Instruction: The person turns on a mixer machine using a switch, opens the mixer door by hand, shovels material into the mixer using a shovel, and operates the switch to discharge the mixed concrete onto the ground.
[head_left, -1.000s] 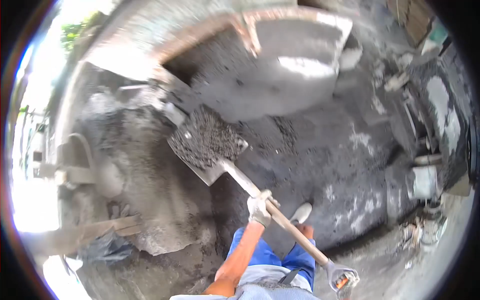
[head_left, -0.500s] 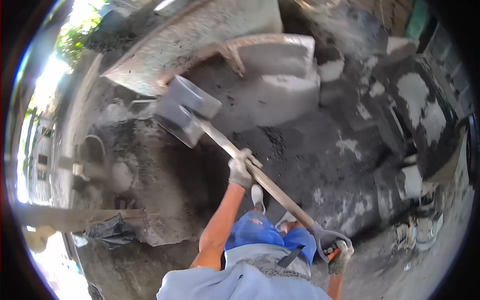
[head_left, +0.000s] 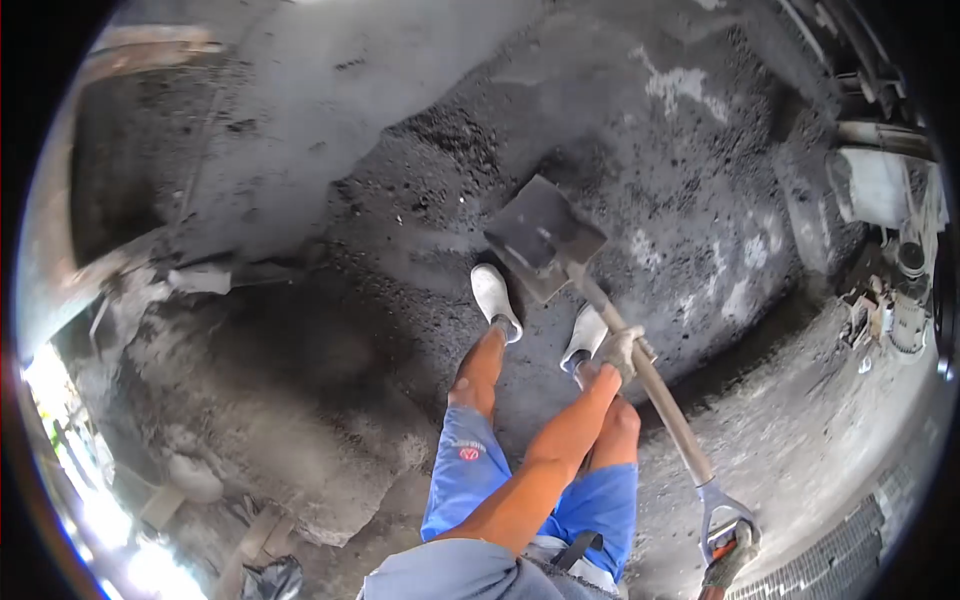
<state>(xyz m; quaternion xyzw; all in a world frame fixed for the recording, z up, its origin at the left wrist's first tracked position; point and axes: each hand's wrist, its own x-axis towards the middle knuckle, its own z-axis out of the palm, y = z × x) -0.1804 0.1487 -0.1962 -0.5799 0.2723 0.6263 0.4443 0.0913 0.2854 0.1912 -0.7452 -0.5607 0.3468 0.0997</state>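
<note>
A square-bladed shovel (head_left: 672,408) slants across the right half of the view. My left hand (head_left: 624,354), in a pale glove, is wrapped round the wooden shaft not far above the blade. At the lower right my gloved right hand (head_left: 735,560) grips the grey D-shaped handle, with a bit of orange showing at the grip. The dark blade (head_left: 545,235) is over the gritty floor, just beyond my white shoes (head_left: 490,292), and carries no visible load. My left forearm crosses in front of my blue shorts.
Dark loose grit (head_left: 430,180) lies scattered over the floor beyond my feet. A rough grey mound (head_left: 290,450) rises at left. Along the right are a white container (head_left: 880,188) and small machine parts (head_left: 900,320). A black plastic bag (head_left: 272,578) lies at lower left.
The shovel has swung from the upper left, beside the metal trough, down and right to the floor near my feet. My view has tilted down and turned right. Both hands keep their hold.
</note>
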